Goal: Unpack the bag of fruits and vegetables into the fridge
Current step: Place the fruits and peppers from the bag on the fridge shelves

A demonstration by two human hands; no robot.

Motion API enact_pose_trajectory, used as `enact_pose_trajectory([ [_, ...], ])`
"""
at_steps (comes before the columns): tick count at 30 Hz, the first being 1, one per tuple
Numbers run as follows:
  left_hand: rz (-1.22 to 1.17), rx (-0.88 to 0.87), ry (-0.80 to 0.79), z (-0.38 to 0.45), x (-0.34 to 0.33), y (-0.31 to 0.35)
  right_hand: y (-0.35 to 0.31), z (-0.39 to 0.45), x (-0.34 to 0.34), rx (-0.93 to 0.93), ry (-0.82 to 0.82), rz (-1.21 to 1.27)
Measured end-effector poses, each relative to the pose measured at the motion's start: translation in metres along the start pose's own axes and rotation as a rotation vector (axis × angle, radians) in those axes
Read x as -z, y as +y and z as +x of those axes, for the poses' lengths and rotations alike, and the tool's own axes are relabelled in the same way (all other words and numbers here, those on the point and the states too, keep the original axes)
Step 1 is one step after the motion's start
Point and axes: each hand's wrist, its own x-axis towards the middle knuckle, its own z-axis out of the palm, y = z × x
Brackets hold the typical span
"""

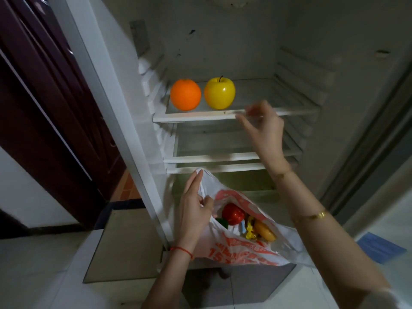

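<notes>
Fridge (301, 30) open. Top shelf (200, 117) carries an orange (185, 94) and a yellow apple (219, 93) side by side at left; its right half is bare. Plastic bag (243, 250) below holds a red fruit (233, 214) and other produce. Left hand (195, 208) pinches the bag's rim. Right hand (264, 128), fingers loosely spread and empty, hovers at the shelf's front edge.

One orange (185, 94); one yellow apple (219, 93); one bag (243, 250); two hands

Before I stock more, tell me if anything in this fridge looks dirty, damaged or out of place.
Dark smudges mark the fridge's back wall above the orange and yellow apple. Both sit neatly on the top shelf; nothing has spilled.
</notes>
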Motion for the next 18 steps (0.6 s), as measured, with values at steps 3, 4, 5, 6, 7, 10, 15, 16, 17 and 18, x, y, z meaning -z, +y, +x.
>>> enact_pose_trajectory([
  [3,-0.006,0.001,0.001,-0.003,0.000,0.001,0.023,-0.060,0.029,-0.078,-0.064,-0.086],
  [4,-0.010,-0.003,0.003,-0.005,0.000,0.002,0.030,-0.080,0.039,-0.118,-0.101,-0.110],
  [5,-0.013,-0.009,0.005,-0.005,0.000,0.002,0.039,-0.099,0.048,-0.176,-0.167,-0.107],
  [6,-0.015,-0.014,0.005,-0.007,0.000,0.003,0.047,-0.118,0.057,-0.236,-0.257,-0.106],
  [7,-0.014,-0.016,0.005,-0.008,-0.001,0.004,0.057,-0.134,0.064,-0.284,-0.364,-0.140],
  [10,-0.017,-0.018,0.012,-0.012,-0.001,0.007,0.100,-0.173,0.073,-0.346,-0.650,-0.375],
  [15,-0.015,-0.043,0.004,-0.016,-0.001,0.009,0.145,-0.209,0.072,-0.448,-0.898,-0.616],
  [16,-0.012,-0.050,0.001,-0.017,-0.001,0.009,0.148,-0.213,0.073,-0.466,-0.883,-0.638],
  [17,-0.011,-0.052,-0.003,-0.018,-0.001,0.009,0.153,-0.219,0.073,-0.460,-0.922,-0.676],
  [18,-0.013,-0.051,-0.007,-0.018,-0.001,0.009,0.158,-0.224,0.073,-0.460,-0.977,-0.686],
])
